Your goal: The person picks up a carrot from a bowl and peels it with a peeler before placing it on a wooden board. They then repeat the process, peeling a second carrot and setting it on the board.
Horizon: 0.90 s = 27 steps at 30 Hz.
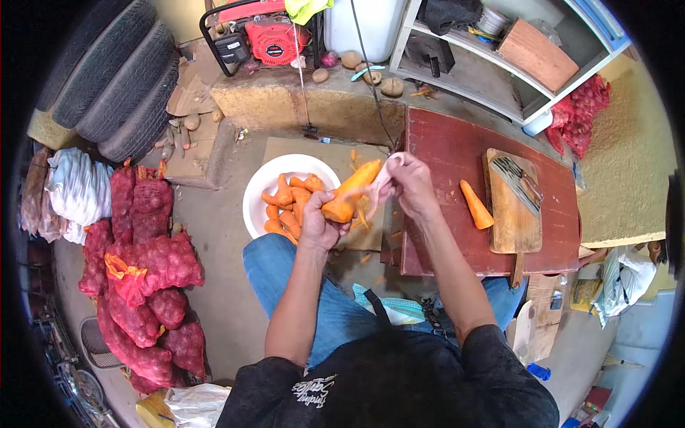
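Note:
A large orange carrot (365,175) is held in my left hand (322,221), its fingers wrapped round the lower end. The fingers of my right hand (412,184) are closed on a pale pinkish cloth (385,180), which hangs against the carrot and is partly blurred. Just left of my left hand, a white basin (255,182) holds several carrots (287,196). Another carrot (476,205) lies on the red table (442,153), right of my right hand. Beside it is a wooden cutting board (508,232) with a knife or grater-like metal tool (519,184) on top.
Red net sacks (153,271) are piled at the left, below stacked tyres (121,85). A red generator (275,43) stands on a ledge (285,103) at the back. A grey shelf (471,53) is behind the table. Orange scraps lie on the floor between basin and table.

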Each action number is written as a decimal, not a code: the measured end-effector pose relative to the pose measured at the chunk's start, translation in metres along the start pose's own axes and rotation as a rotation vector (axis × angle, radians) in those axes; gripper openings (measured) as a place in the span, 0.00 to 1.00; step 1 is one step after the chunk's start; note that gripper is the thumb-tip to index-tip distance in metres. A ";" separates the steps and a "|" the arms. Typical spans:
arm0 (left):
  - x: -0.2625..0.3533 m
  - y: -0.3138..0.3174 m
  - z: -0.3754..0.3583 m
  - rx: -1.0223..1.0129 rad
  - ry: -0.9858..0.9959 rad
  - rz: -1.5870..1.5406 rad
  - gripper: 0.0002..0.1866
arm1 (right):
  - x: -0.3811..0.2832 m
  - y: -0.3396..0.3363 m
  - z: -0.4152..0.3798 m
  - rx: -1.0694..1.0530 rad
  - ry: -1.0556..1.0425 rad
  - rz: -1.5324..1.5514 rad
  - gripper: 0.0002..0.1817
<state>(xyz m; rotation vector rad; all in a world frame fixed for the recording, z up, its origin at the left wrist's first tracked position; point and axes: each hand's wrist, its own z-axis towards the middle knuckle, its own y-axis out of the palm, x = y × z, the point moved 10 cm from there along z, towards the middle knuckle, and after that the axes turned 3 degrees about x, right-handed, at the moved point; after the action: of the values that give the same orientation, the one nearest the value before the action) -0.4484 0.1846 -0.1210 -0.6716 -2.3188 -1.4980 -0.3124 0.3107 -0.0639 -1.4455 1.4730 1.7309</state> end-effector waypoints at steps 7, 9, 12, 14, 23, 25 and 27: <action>-0.004 -0.001 -0.009 -0.145 -0.060 0.103 0.26 | -0.031 -0.042 0.035 0.025 -0.166 0.188 0.13; -0.003 0.008 -0.011 -0.213 -0.072 0.065 0.27 | -0.004 -0.039 0.038 0.095 0.011 0.254 0.14; 0.004 0.021 -0.015 -0.184 -0.047 0.070 0.29 | 0.065 -0.040 0.031 0.134 0.334 0.498 0.16; 0.013 0.029 -0.020 -0.095 0.026 0.054 0.30 | 0.077 -0.039 0.025 0.151 0.322 0.567 0.16; 0.019 0.015 -0.001 -0.176 0.265 -0.135 0.26 | 0.074 -0.030 -0.018 0.384 0.124 0.661 0.21; 0.027 0.013 0.002 -0.144 0.326 -0.033 0.21 | 0.082 -0.025 -0.020 0.338 0.145 0.656 0.20; 0.032 0.011 0.006 -0.029 0.397 0.009 0.20 | 0.089 -0.012 -0.028 0.358 0.188 0.660 0.20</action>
<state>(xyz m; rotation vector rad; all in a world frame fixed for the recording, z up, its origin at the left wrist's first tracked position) -0.4695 0.2005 -0.0996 -0.3495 -1.9942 -1.5045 -0.3216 0.2643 -0.1457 -1.0128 2.4166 1.5586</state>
